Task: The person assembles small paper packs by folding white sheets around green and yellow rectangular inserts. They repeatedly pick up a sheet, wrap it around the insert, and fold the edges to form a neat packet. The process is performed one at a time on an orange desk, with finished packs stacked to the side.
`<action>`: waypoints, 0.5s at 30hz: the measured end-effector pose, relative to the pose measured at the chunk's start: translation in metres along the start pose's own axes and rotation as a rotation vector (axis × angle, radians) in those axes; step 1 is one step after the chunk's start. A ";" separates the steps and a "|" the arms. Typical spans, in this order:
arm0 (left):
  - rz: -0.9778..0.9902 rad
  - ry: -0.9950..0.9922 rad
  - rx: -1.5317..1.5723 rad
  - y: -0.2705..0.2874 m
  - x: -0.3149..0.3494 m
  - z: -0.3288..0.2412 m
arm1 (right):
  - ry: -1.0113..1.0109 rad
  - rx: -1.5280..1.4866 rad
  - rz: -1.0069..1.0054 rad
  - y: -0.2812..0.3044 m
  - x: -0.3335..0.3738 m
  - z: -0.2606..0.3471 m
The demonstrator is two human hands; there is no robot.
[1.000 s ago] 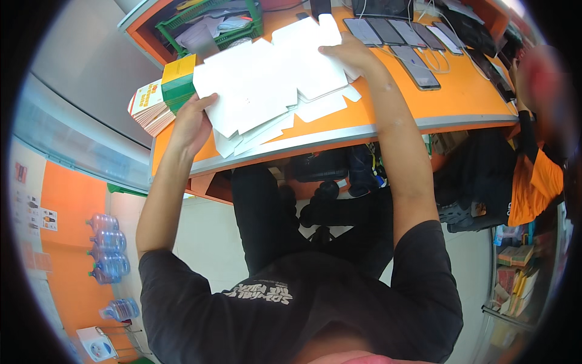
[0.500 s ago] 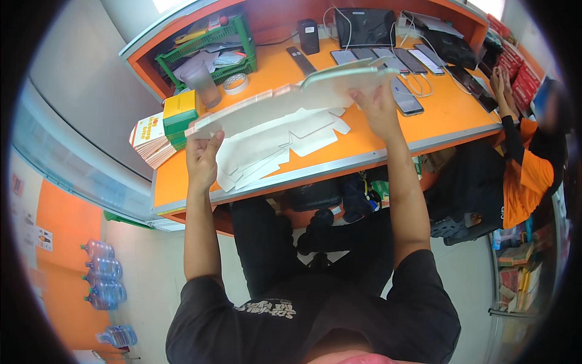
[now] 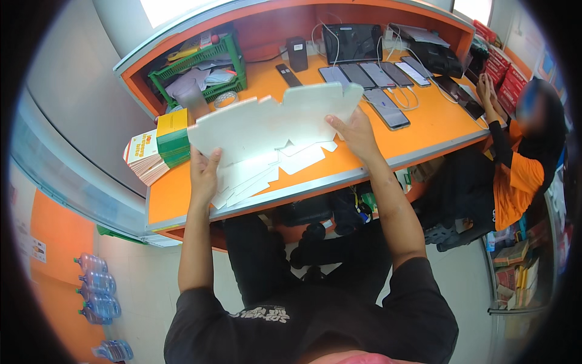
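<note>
black sleeves come up from the lower edge, and both forearms reach over the near rim of the orange surface (image 3: 418, 130). left hand (image 3: 205, 173) is closed on the lower left corner of a white die-cut card sheet (image 3: 273, 118), thumb on the near face and fingers behind it. right hand (image 3: 357, 133) pinches the sheet's right edge, fingers curled round the back. the sheet is held up off the surface between the two hands, tilted so its flat face looks toward the head, with its notched top edge uppermost.

under it, on the surface, lies a loose pile of more white sheets (image 3: 267, 173), fanned out and reaching close to the near rim. just left of the pile sits a stack of leaflets (image 3: 144, 159) with a green and yellow box (image 3: 173, 138) resting on it.

farther back, a row of phones (image 3: 379, 85) lies flat, some with white cables running to them, and one phone sits nearer the right hand. a tape roll (image 3: 225, 99) lies behind the sheet's left end. a green basket (image 3: 233, 57) of papers stands in the back left corner, a dark tablet (image 3: 353, 42) leans against the back wall, and a small black box (image 3: 297, 53) stands beside it.

at the right end another person (image 3: 521, 164) in orange and black sits with both hands up on the surface edge. water bottles (image 3: 97, 285) stand on the floor at far left.
</note>
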State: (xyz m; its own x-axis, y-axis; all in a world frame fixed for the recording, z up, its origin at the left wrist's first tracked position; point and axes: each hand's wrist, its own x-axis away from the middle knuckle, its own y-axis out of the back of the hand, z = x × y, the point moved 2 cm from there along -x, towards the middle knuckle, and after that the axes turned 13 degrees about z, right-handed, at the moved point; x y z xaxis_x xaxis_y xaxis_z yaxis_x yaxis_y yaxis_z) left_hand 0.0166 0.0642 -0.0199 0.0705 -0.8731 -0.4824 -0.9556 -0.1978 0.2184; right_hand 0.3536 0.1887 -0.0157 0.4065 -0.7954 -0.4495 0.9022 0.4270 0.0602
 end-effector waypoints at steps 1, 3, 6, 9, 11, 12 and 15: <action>0.014 0.020 -0.067 -0.001 0.000 0.003 | -0.026 -0.001 -0.012 -0.001 0.000 -0.006; 0.060 0.004 0.041 0.004 0.003 0.002 | 0.015 0.090 -0.003 0.004 0.003 -0.005; 0.054 -0.027 -0.070 0.004 0.001 0.006 | 0.105 0.138 -0.009 0.001 0.002 0.002; 0.068 -0.029 -0.150 0.002 -0.012 0.009 | 0.027 0.056 0.021 0.012 -0.003 -0.013; 0.026 0.063 -0.148 0.002 -0.009 0.009 | -0.009 0.115 0.012 0.010 0.003 -0.025; -0.040 0.123 -0.149 0.000 -0.011 0.004 | 0.038 0.228 -0.011 0.007 -0.001 -0.015; -0.038 0.140 -0.218 0.007 -0.025 -0.005 | -0.064 0.343 -0.036 0.005 -0.012 0.017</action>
State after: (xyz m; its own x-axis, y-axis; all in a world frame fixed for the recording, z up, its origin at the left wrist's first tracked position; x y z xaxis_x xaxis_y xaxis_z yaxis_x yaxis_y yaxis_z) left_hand 0.0096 0.0827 -0.0019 0.1586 -0.9133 -0.3753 -0.8684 -0.3098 0.3871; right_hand 0.3552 0.1929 0.0051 0.3715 -0.8376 -0.4005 0.9078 0.2373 0.3458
